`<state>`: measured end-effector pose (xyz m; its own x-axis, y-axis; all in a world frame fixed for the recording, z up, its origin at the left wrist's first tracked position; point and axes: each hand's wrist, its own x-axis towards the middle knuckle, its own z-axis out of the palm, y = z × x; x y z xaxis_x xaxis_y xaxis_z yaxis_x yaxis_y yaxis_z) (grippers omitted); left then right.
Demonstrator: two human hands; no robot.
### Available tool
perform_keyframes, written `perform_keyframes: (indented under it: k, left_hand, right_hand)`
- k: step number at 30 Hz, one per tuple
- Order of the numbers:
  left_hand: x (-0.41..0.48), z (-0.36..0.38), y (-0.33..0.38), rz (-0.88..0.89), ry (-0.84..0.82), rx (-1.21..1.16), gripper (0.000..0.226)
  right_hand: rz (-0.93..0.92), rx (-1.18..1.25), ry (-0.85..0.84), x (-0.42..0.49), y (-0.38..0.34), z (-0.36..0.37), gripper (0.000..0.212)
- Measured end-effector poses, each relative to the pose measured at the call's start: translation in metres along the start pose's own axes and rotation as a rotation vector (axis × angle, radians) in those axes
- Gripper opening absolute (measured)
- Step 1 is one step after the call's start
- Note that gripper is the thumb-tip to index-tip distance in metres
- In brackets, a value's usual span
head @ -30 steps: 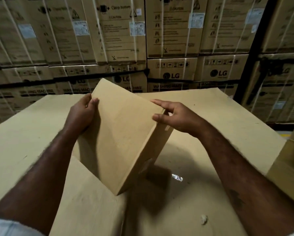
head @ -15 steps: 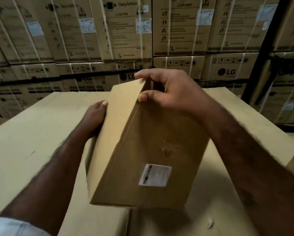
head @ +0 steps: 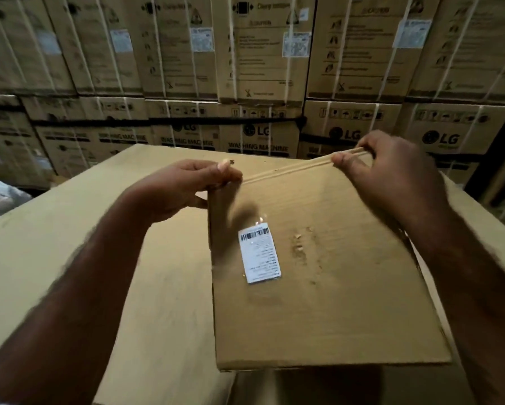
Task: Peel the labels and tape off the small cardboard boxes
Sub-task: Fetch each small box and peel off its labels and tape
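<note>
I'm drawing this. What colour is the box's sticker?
The sticker is white with a black barcode and print, clearest in the head view.

Stacked LG washing-machine cartons (head: 257, 135), large cardboard surface (head: 55, 214) in front

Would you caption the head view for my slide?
The right hand pulls tape off a small box the left hand grips; label attached.

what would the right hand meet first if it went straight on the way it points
Likely nothing near: the right hand, pinching a thin tan tape strip, points toward the stacked brown LG cartons; depth is unclear.
</note>
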<state>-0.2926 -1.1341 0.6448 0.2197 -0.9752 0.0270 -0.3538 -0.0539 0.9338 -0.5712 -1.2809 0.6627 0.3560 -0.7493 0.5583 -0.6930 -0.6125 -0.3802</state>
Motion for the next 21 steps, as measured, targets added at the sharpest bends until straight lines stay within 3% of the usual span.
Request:
perform_keyframes:
  k: [5,8,11,14,17,21]
  left_hand:
    - [0.002,0.04,-0.002,0.154,0.081,0.135,0.02]
    - [0.009,0.074,-0.015,0.294,0.114,0.136,0.027]
    - [0.02,0.106,-0.017,0.447,0.174,0.142,0.031]
    - [0.032,0.132,-0.013,0.474,0.304,0.144,0.032]
    - [0.038,0.146,-0.018,0.502,0.473,0.155,0.024]
    - [0.036,0.155,-0.027,0.549,0.586,0.204,0.026]
  right_hand:
    - [0.094,-0.017,0.118,-0.015,0.032,0.002,0.051]
    - [0.12,-0.069,0.147,-0.024,0.055,-0.001,0.05]
    - [0.052,-0.235,0.242,-0.04,0.067,0.0,0.036]
    - [-0.062,-0.01,0.294,-0.063,0.06,0.012,0.028]
    - [-0.024,0.23,0.255,-0.089,0.05,0.038,0.038]
    - [-0.068,0.104,0.273,-0.115,0.04,0.061,0.045]
